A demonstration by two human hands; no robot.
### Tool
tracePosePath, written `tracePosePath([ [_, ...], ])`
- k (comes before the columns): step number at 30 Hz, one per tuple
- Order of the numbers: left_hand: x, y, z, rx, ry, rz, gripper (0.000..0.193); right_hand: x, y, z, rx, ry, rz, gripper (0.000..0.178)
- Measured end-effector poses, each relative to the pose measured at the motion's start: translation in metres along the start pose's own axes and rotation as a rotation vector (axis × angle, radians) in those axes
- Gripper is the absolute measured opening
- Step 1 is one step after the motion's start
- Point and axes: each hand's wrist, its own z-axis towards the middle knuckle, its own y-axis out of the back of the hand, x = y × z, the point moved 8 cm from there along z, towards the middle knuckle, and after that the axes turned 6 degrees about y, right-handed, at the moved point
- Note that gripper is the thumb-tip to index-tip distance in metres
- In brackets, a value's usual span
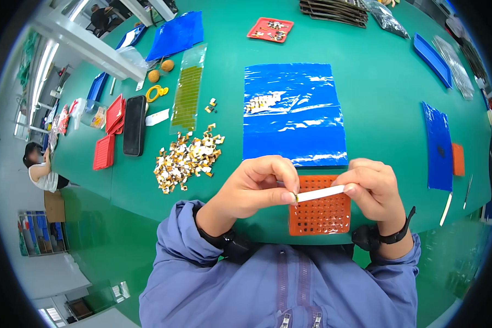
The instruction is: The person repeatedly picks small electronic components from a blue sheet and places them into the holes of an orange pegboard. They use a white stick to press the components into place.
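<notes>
1. Left hand (259, 183): thumb and index finger pinched together on a small part (294, 199) at the left end of the white strip (321, 193).
2. Right hand (374, 188): thumb and fingers pinched on the strip's right end.
3. White strip: held above the orange perforated tray (320, 221) on the tabletop (377, 104).
4. Blue sheet (292, 134): directly beyond the tray; component pile (187, 158) to its left.

The strip (322, 192) is white, the hole-dotted tray (320, 232) orange, the sheet (295, 145) blue.

A head-worn fisheye looks down past close fingers (283, 167) onto the green table (377, 109).
</notes>
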Motion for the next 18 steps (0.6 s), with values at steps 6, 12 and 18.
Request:
tracePosePath([
  [6,0.0,0.002,-0.001,-0.027,0.025,-0.026,0.004,0.003,-0.002,0.0,-0.034,0.028,0.001,0.004],
  [12,0.003,0.018,0.003,-0.242,0.024,0.102,0.006,0.006,0.014,-0.004,-0.225,-0.009,0.063,0.015],
  [18,0.001,0.035,0.004,-0.385,-0.009,0.098,0.004,0.04,0.009,0.002,-0.183,0.21,0.115,0.014],
])
